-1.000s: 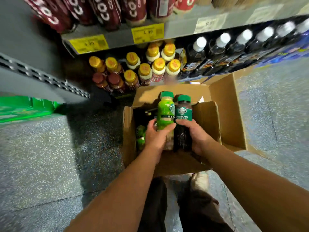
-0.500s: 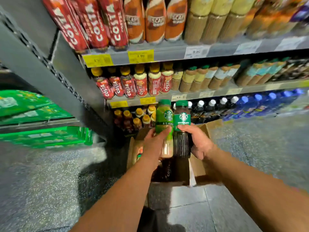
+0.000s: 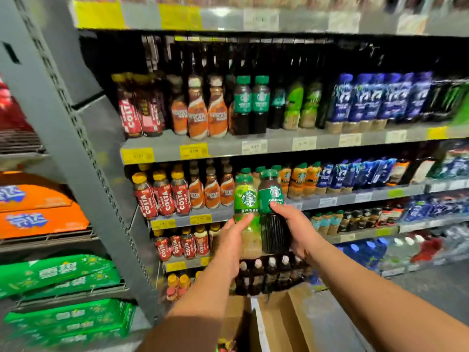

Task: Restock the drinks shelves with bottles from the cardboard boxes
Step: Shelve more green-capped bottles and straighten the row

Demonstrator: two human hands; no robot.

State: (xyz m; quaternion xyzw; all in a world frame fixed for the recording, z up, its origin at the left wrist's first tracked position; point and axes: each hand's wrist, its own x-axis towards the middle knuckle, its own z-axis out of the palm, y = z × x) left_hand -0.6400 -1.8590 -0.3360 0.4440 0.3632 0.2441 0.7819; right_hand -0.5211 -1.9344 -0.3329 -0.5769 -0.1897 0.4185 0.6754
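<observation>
While I carry two drinks up from the box, my left hand [image 3: 232, 243] is closed around the light-green plastic bottle with the pale milky drink [image 3: 247, 214], and my right hand [image 3: 295, 231] is closed around the dark plastic bottle with the deep-green Americano label [image 3: 272, 212]. Both stand upright and touch each other side by side, in the air before the front edge of the second shelf [image 3: 337, 199], where orange and green bottles of the same brand [image 3: 300, 177] already stand.

I judge both bottles full, so rather heavy for one hand each, and stiff enough not to collapse. The label sleeves look smooth and may slip; the dark one has ribs on its lower body, which help my fingers. I hold both at the middle to lower body, under the label, and I think this is the good place, because the green caps stay free.

The brown cardboard box [image 3: 286, 323] stands open on the floor, at the bottom edge of the view. What is left inside it I cannot tell. The upper shelf [image 3: 279, 146] holds two more Americano bottles [image 3: 251, 105].
</observation>
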